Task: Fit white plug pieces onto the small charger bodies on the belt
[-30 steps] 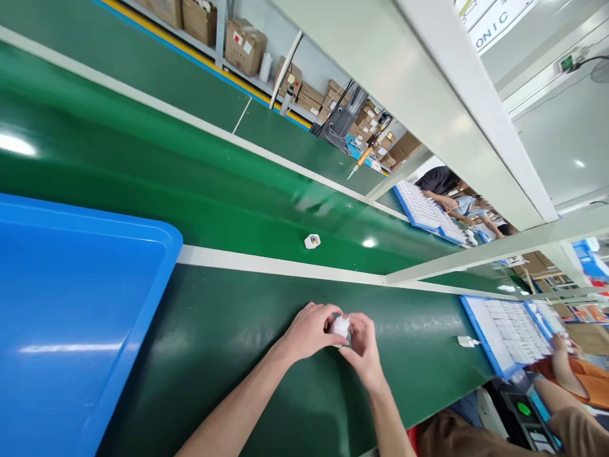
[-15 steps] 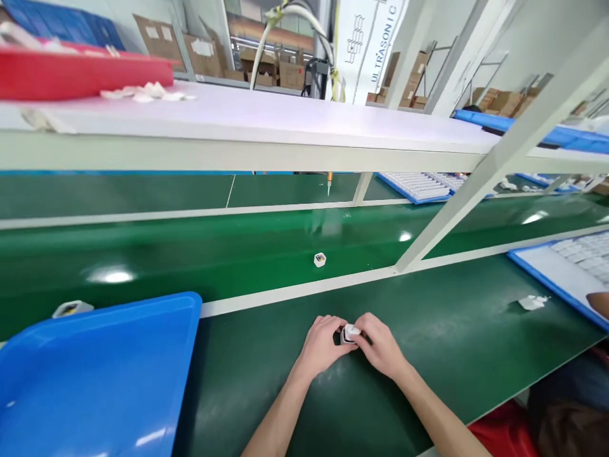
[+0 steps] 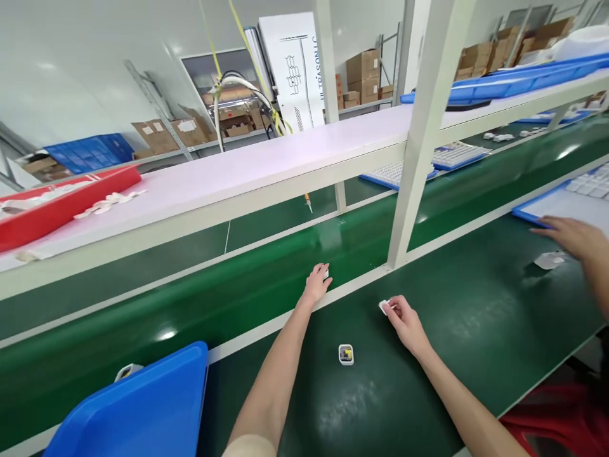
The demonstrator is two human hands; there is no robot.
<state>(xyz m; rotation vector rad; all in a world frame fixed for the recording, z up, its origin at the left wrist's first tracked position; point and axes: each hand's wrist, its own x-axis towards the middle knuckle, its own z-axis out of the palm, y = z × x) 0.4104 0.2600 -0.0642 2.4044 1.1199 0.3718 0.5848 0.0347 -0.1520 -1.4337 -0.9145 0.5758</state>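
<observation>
My left hand (image 3: 316,283) reaches over the rail onto the green belt, its fingers closed around a small white housing (image 3: 326,274) that they mostly cover. Between thumb and fingers of my right hand (image 3: 403,322) is a small flat white piece (image 3: 383,307), held just above the dark green bench; its details are too small to make out. On the bench between my forearms stands an open white square case (image 3: 346,355), with yellow and dark parts visible inside. Neither hand touches this case.
A blue tray (image 3: 143,406) lies at left, with another white housing (image 3: 127,371) behind it on the belt (image 3: 247,279). A pale upright post (image 3: 412,158) rises by the rail. At right, a co-worker's hand (image 3: 571,235) is at a blue-edged tray (image 3: 528,214), near a white scrap (image 3: 549,260).
Both hands were together at a white case; it now stands open on the bench. My left hand has gone forward to the belt, my right rightward with the white piece. The view has turned.
</observation>
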